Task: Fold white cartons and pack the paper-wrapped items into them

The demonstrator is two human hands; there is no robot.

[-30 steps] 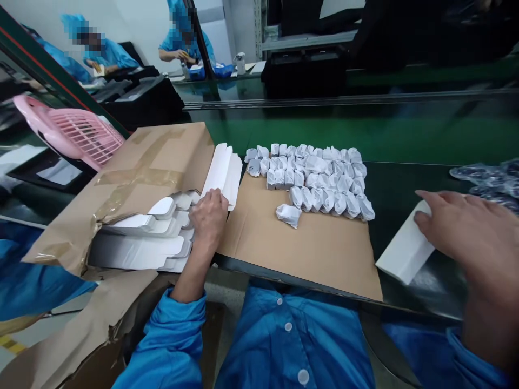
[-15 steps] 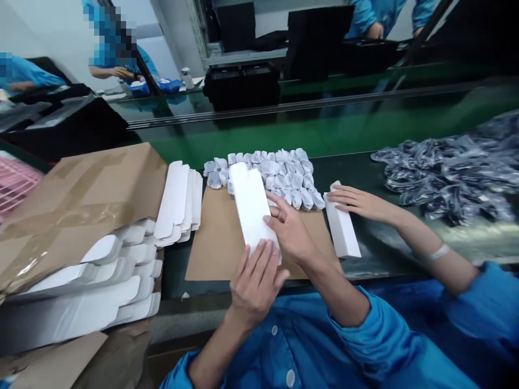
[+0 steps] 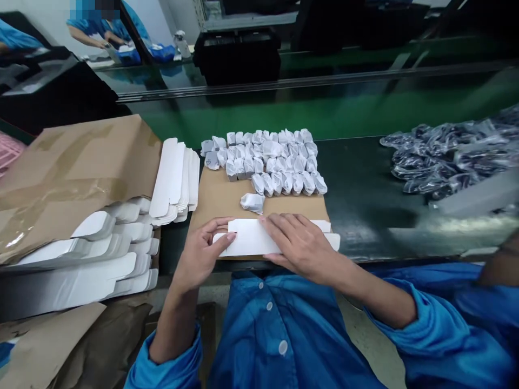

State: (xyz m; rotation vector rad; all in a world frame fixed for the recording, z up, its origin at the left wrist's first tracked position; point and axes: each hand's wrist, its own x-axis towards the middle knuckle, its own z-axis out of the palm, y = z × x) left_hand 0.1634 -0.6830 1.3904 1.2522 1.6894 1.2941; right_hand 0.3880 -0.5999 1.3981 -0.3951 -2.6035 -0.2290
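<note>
A flat, unfolded white carton (image 3: 247, 240) lies crosswise low over the brown cardboard sheet (image 3: 219, 197), near the bench's front edge. My left hand (image 3: 200, 248) pinches its left end, thumb on the face. Across its middle and right part, my right hand (image 3: 302, 246) grips it, covering much of the surface. Just beyond the carton sits a single small paper-wrapped item (image 3: 252, 203). Several rows of similar wrapped items (image 3: 278, 156) fill the back of the sheet.
At left, a taped cardboard box (image 3: 81, 162) spills flat white cartons (image 3: 121, 265). Another carton stack (image 3: 172, 181) stands beside it. Clear bags with dark contents (image 3: 441, 156) lie at right, near a blurred white carton (image 3: 480, 194). A person (image 3: 109, 32) works across the bench.
The white carton has turned from upright to crosswise and come nearer me. My left hand has shifted to its left end. The neighbour's hand at right has withdrawn, and a lone wrapped item is uncovered.
</note>
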